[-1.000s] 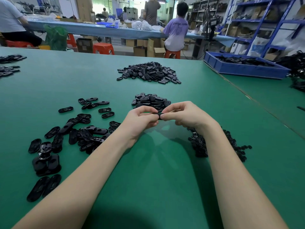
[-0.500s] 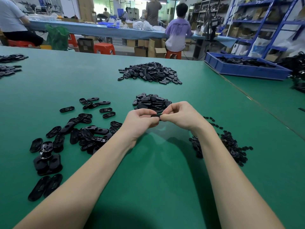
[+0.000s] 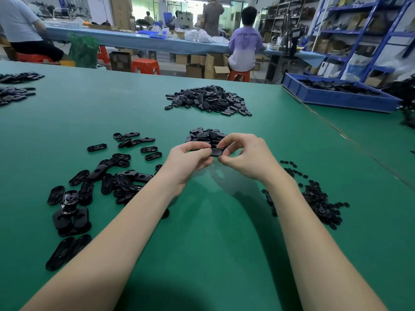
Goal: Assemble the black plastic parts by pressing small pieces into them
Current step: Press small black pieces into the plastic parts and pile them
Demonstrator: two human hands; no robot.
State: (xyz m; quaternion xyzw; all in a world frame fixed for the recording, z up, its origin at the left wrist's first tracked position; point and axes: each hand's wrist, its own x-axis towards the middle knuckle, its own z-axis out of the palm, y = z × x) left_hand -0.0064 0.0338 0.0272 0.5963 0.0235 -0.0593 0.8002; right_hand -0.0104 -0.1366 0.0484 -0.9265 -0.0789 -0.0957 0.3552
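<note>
Left hand: the left hand (image 3: pixel 187 161) is raised just above the desk (image 3: pixel 213 243), its fingers (image 3: pixel 197 146) curled in and pinching the left end of a black oval part (image 3: pixel 215 151).
Right hand: the right hand (image 3: pixel 246 157) meets it from the other side, thumb and forefinger closed to a small gap at the part's right end, touching it; the other fingers arch loosely above.
Black oval part: held between both hands, lying roughly flat, in front of the small near pile (image 3: pixel 207 136).
Small piece: whether one sits under the right fingertips I cannot tell.
Loose oval parts: scattered on the desk to the left of the left forearm (image 3: pixel 107 176).
Small pieces: a dark heap (image 3: pixel 318 203) just right of the right forearm.
Far pile: a larger mound (image 3: pixel 210 101) farther back on the desk.
Blue tray: at the far right edge (image 3: pixel 336 98), holding more black parts.
Change from half a second ago: the part shows more plainly between the hands now, and the right fingers have lifted and opened a little; earlier they were pressed tight against the left thumb.
</note>
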